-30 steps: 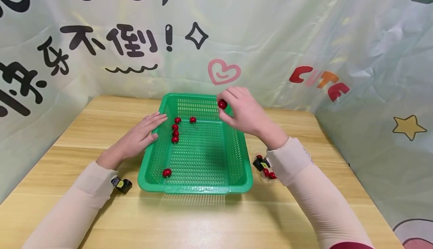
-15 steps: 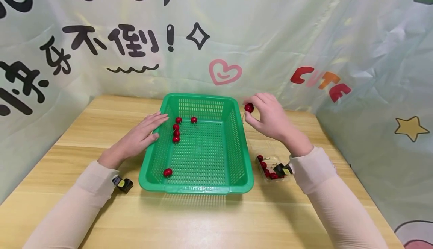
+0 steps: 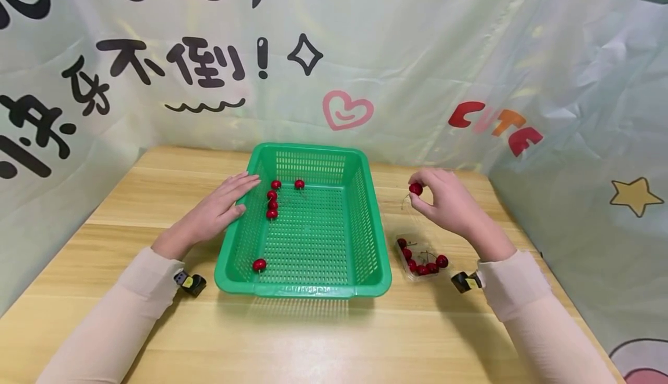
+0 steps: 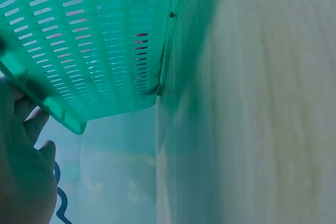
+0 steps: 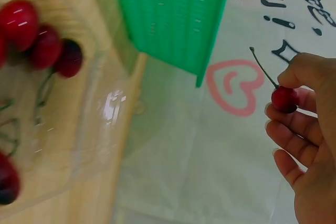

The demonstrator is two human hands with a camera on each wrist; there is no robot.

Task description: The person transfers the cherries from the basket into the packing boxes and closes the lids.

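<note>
Right hand (image 3: 449, 201) pinches a stemmed cherry (image 3: 416, 188) at 3 o'clock of green basket (image 3: 373, 282), above clear tray (image 3: 402, 254); left hand (image 3: 214, 213) flat on rim; probable next: controlled lowering into the tray.

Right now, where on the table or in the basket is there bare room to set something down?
The near half of the basket floor is bare apart from one cherry at its near left corner. The table in front of the basket is bare, as is its far left. It is crowded by the clear tray, below the right hand.
</note>
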